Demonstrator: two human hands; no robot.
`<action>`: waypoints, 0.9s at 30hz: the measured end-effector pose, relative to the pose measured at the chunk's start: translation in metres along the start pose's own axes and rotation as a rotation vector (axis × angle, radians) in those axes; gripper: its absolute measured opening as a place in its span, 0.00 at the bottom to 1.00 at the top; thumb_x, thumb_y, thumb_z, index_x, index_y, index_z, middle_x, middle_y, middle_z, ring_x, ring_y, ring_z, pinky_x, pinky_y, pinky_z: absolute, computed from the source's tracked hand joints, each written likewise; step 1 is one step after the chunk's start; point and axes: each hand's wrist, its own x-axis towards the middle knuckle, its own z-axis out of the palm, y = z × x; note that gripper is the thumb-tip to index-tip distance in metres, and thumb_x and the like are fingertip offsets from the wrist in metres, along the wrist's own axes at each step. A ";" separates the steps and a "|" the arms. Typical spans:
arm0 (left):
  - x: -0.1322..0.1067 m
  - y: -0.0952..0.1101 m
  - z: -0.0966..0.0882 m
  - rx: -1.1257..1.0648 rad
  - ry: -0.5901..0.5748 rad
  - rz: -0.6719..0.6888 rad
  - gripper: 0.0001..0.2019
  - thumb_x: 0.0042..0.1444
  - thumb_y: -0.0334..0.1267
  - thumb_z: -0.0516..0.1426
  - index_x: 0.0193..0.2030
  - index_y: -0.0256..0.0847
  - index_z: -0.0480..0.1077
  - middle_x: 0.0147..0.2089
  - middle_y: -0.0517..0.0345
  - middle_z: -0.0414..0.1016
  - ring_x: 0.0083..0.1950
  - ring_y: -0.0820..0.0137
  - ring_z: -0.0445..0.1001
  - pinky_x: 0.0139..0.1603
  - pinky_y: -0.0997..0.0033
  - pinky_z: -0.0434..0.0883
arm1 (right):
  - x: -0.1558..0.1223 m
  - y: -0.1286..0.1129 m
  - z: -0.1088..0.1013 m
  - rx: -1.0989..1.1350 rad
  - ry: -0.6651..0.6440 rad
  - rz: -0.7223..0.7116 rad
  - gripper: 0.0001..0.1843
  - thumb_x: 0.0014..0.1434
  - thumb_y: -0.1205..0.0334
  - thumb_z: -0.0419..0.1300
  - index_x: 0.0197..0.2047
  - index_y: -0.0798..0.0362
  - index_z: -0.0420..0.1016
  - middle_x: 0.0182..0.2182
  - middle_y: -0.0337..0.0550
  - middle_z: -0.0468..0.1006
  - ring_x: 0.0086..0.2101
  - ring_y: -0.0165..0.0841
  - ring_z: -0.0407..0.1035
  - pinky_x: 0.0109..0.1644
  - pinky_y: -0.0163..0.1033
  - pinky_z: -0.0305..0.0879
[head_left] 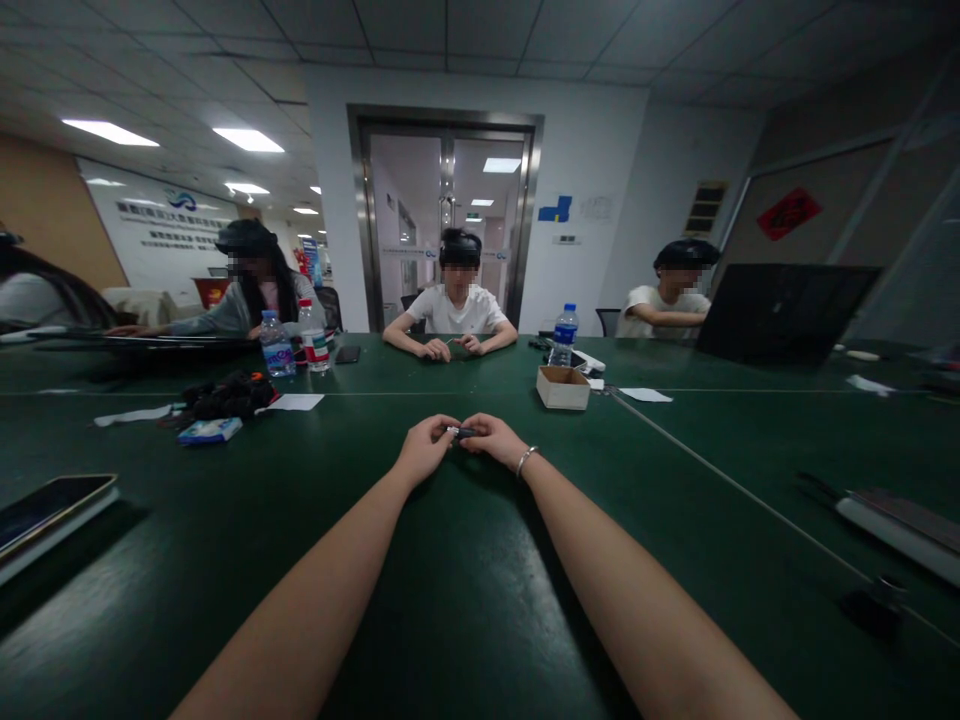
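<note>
Both of my arms reach forward over the dark green table (450, 560). My left hand (425, 447) is closed, its fingertips pinching the silvery end of a small dark, slim object (466, 433). From the other side my right hand (491, 440), with a silver bracelet (526, 460) at the wrist, pinches the dark end of the same object. It lies level between the two hands, just above the tabletop. Fingers cover much of it, and its exact kind is too small to make out.
Beyond my right hand stands an open cardboard box (562, 390), with a water bottle (564, 335) behind it. At left lie a black tangled heap (229, 396), a blue-white packet (210, 431) and a phone (56, 510). Across the table a person (459, 305) sits facing me.
</note>
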 end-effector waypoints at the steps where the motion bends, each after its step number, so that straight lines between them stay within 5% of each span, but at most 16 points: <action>1: 0.000 -0.001 0.000 0.003 0.004 -0.011 0.10 0.51 0.39 0.53 0.39 0.41 0.71 0.37 0.56 0.74 0.36 0.71 0.72 0.36 0.73 0.70 | 0.000 -0.001 0.001 -0.005 0.001 -0.002 0.17 0.39 0.69 0.65 0.34 0.55 0.66 0.23 0.35 0.73 0.21 0.24 0.64 0.25 0.29 0.59; 15: 0.000 -0.003 -0.002 0.236 0.127 -0.215 0.21 0.52 0.55 0.49 0.25 0.39 0.70 0.22 0.58 0.70 0.23 0.71 0.68 0.25 0.74 0.64 | -0.002 0.000 0.023 -0.353 0.176 -0.185 0.16 0.38 0.66 0.65 0.32 0.53 0.64 0.25 0.34 0.71 0.27 0.29 0.66 0.32 0.34 0.61; 21: 0.002 -0.004 0.000 0.034 0.124 -0.007 0.13 0.54 0.39 0.51 0.45 0.42 0.68 0.43 0.54 0.72 0.40 0.70 0.72 0.37 0.73 0.70 | -0.001 0.003 0.022 -0.372 0.219 -0.155 0.16 0.39 0.63 0.64 0.33 0.53 0.64 0.23 0.33 0.69 0.24 0.28 0.63 0.28 0.32 0.59; 27: 0.004 -0.007 0.000 -0.007 0.025 0.020 0.10 0.53 0.33 0.51 0.41 0.41 0.70 0.42 0.55 0.72 0.39 0.71 0.72 0.41 0.70 0.71 | 0.001 0.008 0.017 -0.365 0.225 -0.151 0.17 0.39 0.64 0.64 0.34 0.53 0.65 0.22 0.32 0.68 0.23 0.27 0.63 0.27 0.32 0.58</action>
